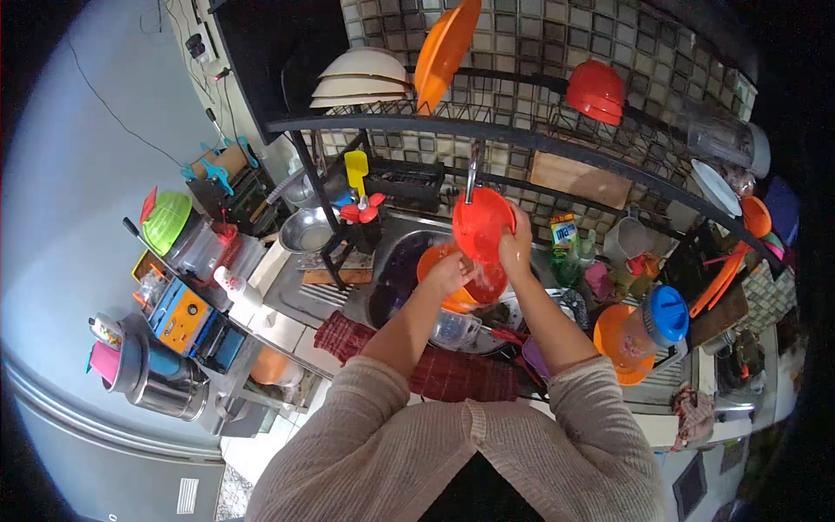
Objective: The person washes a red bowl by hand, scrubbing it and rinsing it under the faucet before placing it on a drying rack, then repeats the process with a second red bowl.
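Observation:
Under the tap (473,170) a red bowl (480,222) is tilted, its inside towards me. My right hand (515,244) grips the bowl by its right edge. Lower and to the left, my left hand (450,274) has its fingers curled over the orange basin (432,259); what they hold, if anything, is hidden. Inside the basin, below the hands, there is something red and wet. The basin stands in the metal sink (389,261). A clear plastic container (455,331) lies at the sink's front, near my left forearm.
A black rack (522,139) spans above the sink, bearing white bowls (361,78), an orange plate (445,54) and red bowls (596,91). A blue-lidded pitcher (665,317) stands right. A dark red cloth (461,374) lies along the front edge. Left is a metal bowl (306,230).

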### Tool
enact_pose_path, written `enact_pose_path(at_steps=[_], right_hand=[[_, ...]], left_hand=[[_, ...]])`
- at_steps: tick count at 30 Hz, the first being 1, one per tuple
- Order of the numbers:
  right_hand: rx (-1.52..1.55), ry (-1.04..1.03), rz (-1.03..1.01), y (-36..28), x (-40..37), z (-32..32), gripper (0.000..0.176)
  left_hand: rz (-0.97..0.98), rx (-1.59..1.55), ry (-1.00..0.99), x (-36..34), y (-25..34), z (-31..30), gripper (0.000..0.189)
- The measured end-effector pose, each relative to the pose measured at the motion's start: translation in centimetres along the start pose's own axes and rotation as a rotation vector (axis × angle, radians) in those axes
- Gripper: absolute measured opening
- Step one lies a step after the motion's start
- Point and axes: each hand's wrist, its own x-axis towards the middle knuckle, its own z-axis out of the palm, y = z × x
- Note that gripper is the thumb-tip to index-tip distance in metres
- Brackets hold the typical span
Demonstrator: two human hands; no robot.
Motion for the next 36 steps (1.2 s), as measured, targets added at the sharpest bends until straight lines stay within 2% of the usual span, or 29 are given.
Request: enact_pose_path(at_steps=[2,6,8,9,10,11,12,14,15,16,17,18,19,21,22,23,24,26,27,29,30,31,32,33,34,36], right_hand=[[-0.028,0.027,-0.032,0.0,0.5,-1.4,0.051],[-0.036,0.075,-0.061,0.4,1.5,-3.8,0.053],[-0.044,0.072,-0.077,1.1,1.6,-4.3,0.052],[0.013,0.099,-0.019,2.1,1.4,-4.0,0.05],[0.071,0.125,0.038,3.4,1.2,-3.5,0.047],[0.304,0.113,0.204,5.5,0.9,-2.7,0.045],[0.309,0.116,0.196,5.6,0.6,-2.3,0.045],[0.437,-0.015,0.42,5.3,-0.3,-0.8,0.048],[0.442,-0.01,0.419,4.5,-0.6,0.0,0.048],[0.682,-0.042,0.699,3.2,-1.1,0.7,0.043],[0.924,-0.075,0.979,2.2,-1.6,1.4,0.038],[0.931,-0.063,0.979,2.4,-2.3,2.4,0.038],[1.008,-0.092,1.029,3.3,-3.1,3.5,0.03],[1.087,-0.104,1.077,5.1,-3.9,5.5,0.023],[0.869,-0.201,0.954,5.8,-4.2,6.4,0.019],[0.65,-0.293,0.829,6.1,-4.5,7.1,0.017],[0.651,-0.286,0.836,4.9,-4.3,7.1,0.017],[-0.072,-0.455,0.496,0.9,-2.3,6.6,0.02],[-0.07,-0.459,0.502,0.9,-1.6,7.2,0.02],[-0.325,-0.475,0.409,1.7,-0.6,8.3,0.024],[-0.325,-0.479,0.416,2.8,-0.6,9.1,0.024],[0.125,-0.391,0.547,4.7,-0.7,10.2,0.023],[0.575,-0.281,0.657,6.1,-0.7,10.8,0.022],[0.764,-0.323,0.876,6.9,-0.3,10.6,0.019],[0.76,-0.313,0.876,6.0,-0.3,9.7,0.019],[0.65,-0.353,0.942,4.1,-0.6,7.5,0.018]], left_hand=[[0.056,-0.068,0.087,1.2,0.1,1.8,0.014],[0.041,-0.219,0.021,9.1,-0.2,-2.2,0.013],[0.08,0.118,-0.023,9.3,0.5,-3.3,0.013],[0.083,0.121,-0.027,8.6,0.6,-2.4,0.013],[0.097,0.22,0.188,7.3,0.8,-0.8,0.014],[0.112,0.318,0.404,6.5,0.9,0.3,0.017],[0.12,0.322,0.401,6.5,0.7,0.5,0.017],[0.423,-0.131,0.206,6.5,0.0,0.4,0.028],[0.419,-0.393,0.114,6.0,0.2,0.3,0.035],[0.417,-0.384,0.113,6.9,0.1,-1.2,0.035],[0.404,-0.499,-0.14,8.9,-0.1,-3.7,0.04],[0.38,-0.61,-0.395,10.0,-0.1,-5.1,0.046],[0.369,-0.601,-0.396,8.7,0.5,-4.5,0.046],[0.457,-0.508,-0.068,2.8,2.3,-1.1,0.052],[0.445,-0.503,-0.068,1.0,3.1,0.2,0.052],[0.443,-0.57,0.039,-0.5,3.9,1.2,0.052],[0.443,-0.637,0.149,-1.9,4.4,2.1,0.052],[0.484,-0.59,0.157,-3.1,4.7,2.3,0.055],[0.497,-0.575,0.085,-2.9,4.5,1.5,0.052],[0.507,-0.561,0.023,-1.8,3.6,-1.2,0.049],[0.397,-0.514,0.07,-0.6,2.8,-3.3,0.042],[0.285,-0.466,0.113,0.0,2.3,-4.4,0.036],[0.278,-0.464,0.113,-0.5,2.1,-3.5,0.036],[0.211,-0.468,0.304,-1.4,1.9,-1.5,0.03],[0.142,-0.468,0.494,-1.5,1.6,-0.6,0.024],[0.156,-0.459,0.498,-1.0,1.2,-0.5,0.019]])
